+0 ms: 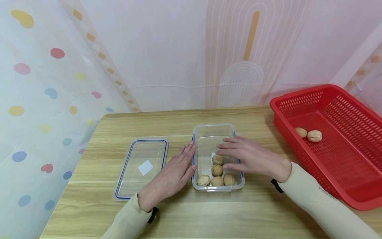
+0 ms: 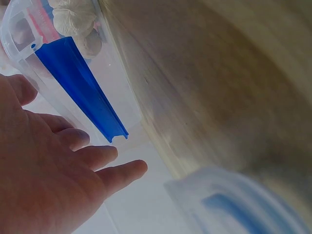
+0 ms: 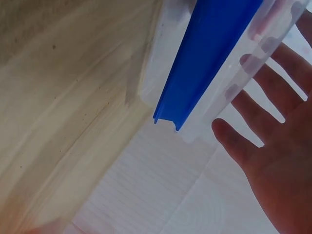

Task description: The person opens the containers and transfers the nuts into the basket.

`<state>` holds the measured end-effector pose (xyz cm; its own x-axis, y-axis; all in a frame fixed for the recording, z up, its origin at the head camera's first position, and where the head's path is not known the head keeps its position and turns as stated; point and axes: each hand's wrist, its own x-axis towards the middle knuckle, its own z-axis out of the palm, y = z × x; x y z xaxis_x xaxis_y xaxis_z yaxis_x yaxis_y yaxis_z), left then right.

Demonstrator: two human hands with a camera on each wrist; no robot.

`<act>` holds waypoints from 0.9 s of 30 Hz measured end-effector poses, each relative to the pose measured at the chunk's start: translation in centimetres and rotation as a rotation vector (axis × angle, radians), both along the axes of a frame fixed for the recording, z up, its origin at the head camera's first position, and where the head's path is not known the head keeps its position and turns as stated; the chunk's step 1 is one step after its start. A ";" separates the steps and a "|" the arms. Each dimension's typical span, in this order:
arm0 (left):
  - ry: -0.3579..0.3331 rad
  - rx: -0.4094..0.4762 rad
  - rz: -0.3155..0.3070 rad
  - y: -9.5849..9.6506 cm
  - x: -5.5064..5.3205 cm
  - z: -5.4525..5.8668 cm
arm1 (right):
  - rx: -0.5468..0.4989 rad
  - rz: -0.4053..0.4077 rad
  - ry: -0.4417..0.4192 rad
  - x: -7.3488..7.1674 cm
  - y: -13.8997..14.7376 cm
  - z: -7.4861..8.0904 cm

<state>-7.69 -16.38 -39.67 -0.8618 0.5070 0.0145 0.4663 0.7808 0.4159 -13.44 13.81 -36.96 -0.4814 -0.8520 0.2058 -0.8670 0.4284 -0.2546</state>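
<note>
A clear plastic food container (image 1: 206, 146) with blue side clips stands on the table, several walnuts (image 1: 217, 170) gathered toward its near end. Along its left wall lies my left hand (image 1: 171, 174), fingers straight and fingertips right at the rim. In the left wrist view, the fingers extend beside the blue clip (image 2: 80, 87). My right hand (image 1: 253, 157) reaches over the right rim with its fingers stretched above the inside, close to the walnuts. The right wrist view shows these fingers spread along the wall by the other blue clip (image 3: 207, 58), holding nothing.
The container's lid (image 1: 131, 172), with a blue seal and a white label, lies on the table (image 1: 98, 212) to the left. On the right stands a red perforated basket (image 1: 337, 156) holding two walnuts (image 1: 314, 135). A patterned curtain (image 1: 167, 59) hangs behind the table.
</note>
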 end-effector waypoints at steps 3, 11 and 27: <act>0.004 -0.001 -0.001 0.0 0.0 0.0 | 0.029 0.002 0.000 -0.4 -0.3 0.0; 0.004 0.002 0.001 0.0 0.0 0.0 | 0.134 0.026 0.055 -1.1 -1.0 0.2; -0.004 -0.002 0.006 0.0 -0.1 -0.1 | 0.263 0.051 0.028 -2.1 -2.8 0.2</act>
<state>-7.75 -16.41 -39.81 -0.8648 0.5020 0.0098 0.4599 0.7842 0.4164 -15.56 10.97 -36.75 -0.4334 -0.9011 -0.0134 -0.8944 0.4319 -0.1163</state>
